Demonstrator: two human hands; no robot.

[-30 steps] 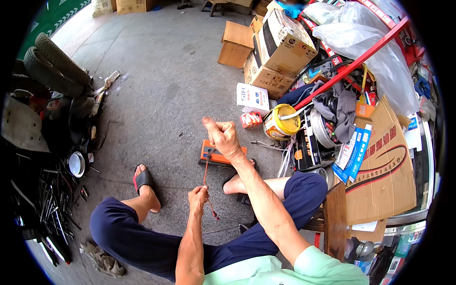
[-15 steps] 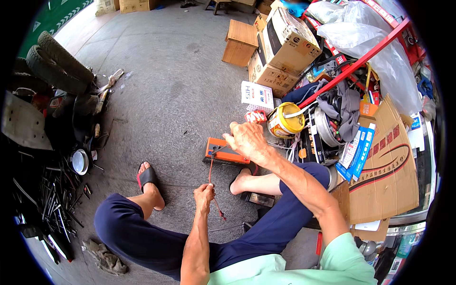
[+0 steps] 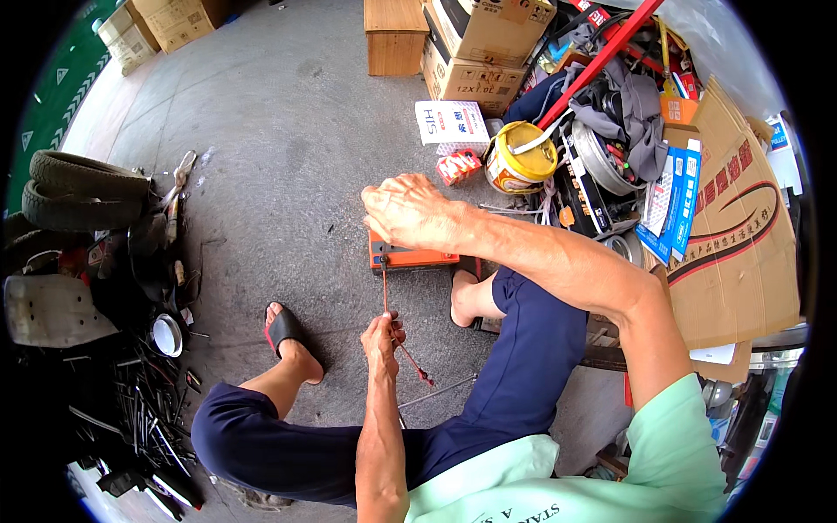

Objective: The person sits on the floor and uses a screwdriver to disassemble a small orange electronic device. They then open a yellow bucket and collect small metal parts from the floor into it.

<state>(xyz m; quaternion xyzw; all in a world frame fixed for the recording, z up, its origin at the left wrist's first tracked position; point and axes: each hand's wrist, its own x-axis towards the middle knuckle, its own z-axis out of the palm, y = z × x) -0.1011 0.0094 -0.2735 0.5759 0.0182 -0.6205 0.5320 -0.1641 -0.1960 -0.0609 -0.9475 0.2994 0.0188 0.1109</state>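
Observation:
A black box with an orange top (image 3: 422, 257), shaped like a vehicle battery, stands on the floor between my feet. A thin reddish cable (image 3: 385, 292) runs from a dark piece at its near left corner down to my left hand (image 3: 381, 340). The left fingers are closed around the cable, and its loose dark-red end (image 3: 424, 376) hangs out below them. Over the box's far left part is my right hand (image 3: 411, 212), with the fingers curled in. Whatever it grips is hidden behind the hand.
Right of the box stand a yellow-lidded bucket (image 3: 520, 157), a red-and-white packet (image 3: 458, 166) and cartons (image 3: 475, 83). Cardboard (image 3: 732, 235) leans at the far right. Tyres (image 3: 87, 187) and many loose metal tools (image 3: 144, 410) lie on the left.
My right hand has shifted left over the box's corner, its forearm now lying more across the view. The left hand still holds the cable. The whole view has turned and moved somewhat.

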